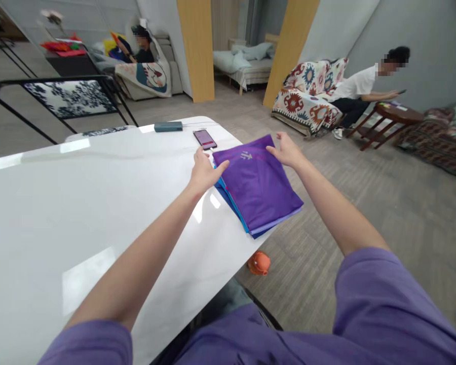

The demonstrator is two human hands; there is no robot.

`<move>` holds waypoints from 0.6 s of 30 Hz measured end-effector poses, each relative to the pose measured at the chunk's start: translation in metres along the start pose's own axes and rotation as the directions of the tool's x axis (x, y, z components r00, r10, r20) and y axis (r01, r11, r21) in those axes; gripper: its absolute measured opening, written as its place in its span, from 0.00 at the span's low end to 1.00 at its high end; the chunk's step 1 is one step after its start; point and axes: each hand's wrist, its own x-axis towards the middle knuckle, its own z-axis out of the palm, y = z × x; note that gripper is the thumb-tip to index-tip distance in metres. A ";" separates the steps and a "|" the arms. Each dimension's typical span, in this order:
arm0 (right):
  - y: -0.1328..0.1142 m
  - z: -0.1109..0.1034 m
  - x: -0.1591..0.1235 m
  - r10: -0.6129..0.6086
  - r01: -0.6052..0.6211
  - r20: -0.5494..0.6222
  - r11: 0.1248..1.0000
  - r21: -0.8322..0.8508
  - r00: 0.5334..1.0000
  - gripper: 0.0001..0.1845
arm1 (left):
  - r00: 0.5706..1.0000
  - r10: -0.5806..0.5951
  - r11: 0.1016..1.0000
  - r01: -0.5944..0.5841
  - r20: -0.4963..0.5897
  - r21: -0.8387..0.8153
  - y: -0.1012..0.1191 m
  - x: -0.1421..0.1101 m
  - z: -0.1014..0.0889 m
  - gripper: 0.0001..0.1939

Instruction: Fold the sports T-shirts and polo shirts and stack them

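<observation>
"Currently gripping?"
"No, just touching opposite edges of folded purple cloth (pixel 259 190) with left hand (pixel 204 172) and right hand (pixel 288 151) loosely open."
"Where?"
"On white table (pixel 99 203), at corner, before two seated people (pixel 355 83)."

The person wears 1 purple shirt (pixel 289 347) with small dark marks (pixel 269 359) on its front, partly cut off by the view. To either side of those marks are its 2 short, loose sleeves, the left sleeve (pixel 91 342) and the creased right sleeve (pixel 376 294); beyond them, 2 forearms and the left hand (pixel 205 170) and right hand (pixel 287 149) are bare.
</observation>
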 end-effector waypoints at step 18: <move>-0.089 0.075 0.057 -0.377 0.365 0.220 0.926 0.092 0.900 0.31 | 0.965 -0.257 0.841 0.246 -0.045 0.481 -0.096 -0.376 -0.177 0.49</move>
